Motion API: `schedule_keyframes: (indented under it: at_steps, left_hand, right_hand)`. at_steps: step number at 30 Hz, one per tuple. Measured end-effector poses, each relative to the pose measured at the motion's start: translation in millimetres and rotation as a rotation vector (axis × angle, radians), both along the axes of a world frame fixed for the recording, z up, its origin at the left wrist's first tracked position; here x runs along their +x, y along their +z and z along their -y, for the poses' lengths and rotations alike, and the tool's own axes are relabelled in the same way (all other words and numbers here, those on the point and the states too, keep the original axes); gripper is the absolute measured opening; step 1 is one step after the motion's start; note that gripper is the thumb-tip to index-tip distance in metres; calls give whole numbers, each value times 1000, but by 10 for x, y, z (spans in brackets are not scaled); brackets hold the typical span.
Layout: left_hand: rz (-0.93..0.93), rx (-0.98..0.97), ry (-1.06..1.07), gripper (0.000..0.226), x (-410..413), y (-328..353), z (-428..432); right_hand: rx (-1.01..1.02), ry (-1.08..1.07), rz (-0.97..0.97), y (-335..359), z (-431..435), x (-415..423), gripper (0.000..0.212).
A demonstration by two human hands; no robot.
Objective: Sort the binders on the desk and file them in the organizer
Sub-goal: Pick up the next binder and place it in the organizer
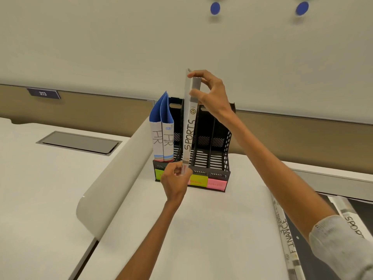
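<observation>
A thin white binder marked SPORTS (189, 136) stands upright in front of the black slotted organizer (219, 152). My right hand (210, 91) pinches its top end and my left hand (175, 178) pinches its bottom end, just above the organizer's front lip. Two blue-and-white binders marked HR (163, 136) stand in the organizer's leftmost slot. The other slots show no binders. Coloured sticky labels (217, 184) mark the organizer's front. At the lower right lie a binder marked FINANCE (287, 237) and another marked SPORTS (354, 225), flat on the desk.
The organizer sits on a white desk (201, 229) against a beige partition. A curved white divider panel (119, 172) rises left of the organizer. A grey cable hatch (78, 142) is set in the neighbouring desk, and a plate reading 213 (43, 93) hangs on the wall.
</observation>
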State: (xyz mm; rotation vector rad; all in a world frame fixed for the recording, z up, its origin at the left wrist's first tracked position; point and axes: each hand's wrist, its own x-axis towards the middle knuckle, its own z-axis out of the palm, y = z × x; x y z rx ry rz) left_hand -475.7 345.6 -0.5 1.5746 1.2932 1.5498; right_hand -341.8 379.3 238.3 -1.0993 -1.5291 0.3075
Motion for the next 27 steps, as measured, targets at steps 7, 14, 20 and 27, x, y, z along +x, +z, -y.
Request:
schedule_keyframes:
  at_steps: [7,14,20,27]
  left_hand:
    - [-94,-47,-55,20,109,-62,-582]
    - [-218,-108,-10,13,117,-270,-806]
    - [-320,-160,35,24,89,-401,-877]
    - [-278,-115,128,23,159,-443,-795]
  right_hand:
    - [22,-130,26,-177,-367,160,38]
    - [51,-54,158,-485,-618,28,36]
    - [-13,-24,222,-817,-659,-53,34]
    - [-9,-44,171,-1009,-599,-24,31]
